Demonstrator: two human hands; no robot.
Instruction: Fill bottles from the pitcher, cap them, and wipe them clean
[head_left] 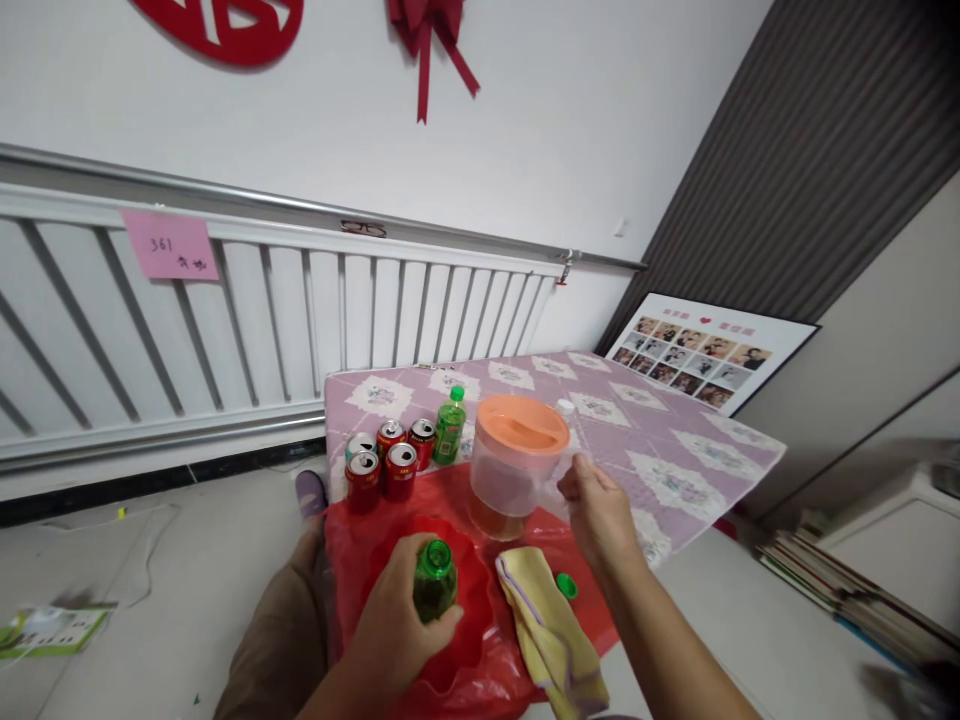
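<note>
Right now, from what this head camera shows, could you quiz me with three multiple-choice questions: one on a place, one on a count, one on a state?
1. Where does the loose green bottle cap lie?
A. on the red plastic sheet beside the yellow cloth
B. on the pitcher's lid
C. on the floor

2. How many red drink cans stand together?
A. two
B. four
C. seven

3. The green plastic bottle in the left hand is:
A. capped
B. open
C. lying flat

Answers: 1 A, it rests by the cloth; 2 B, four tops show; 3 B, its neck is bare.
</note>
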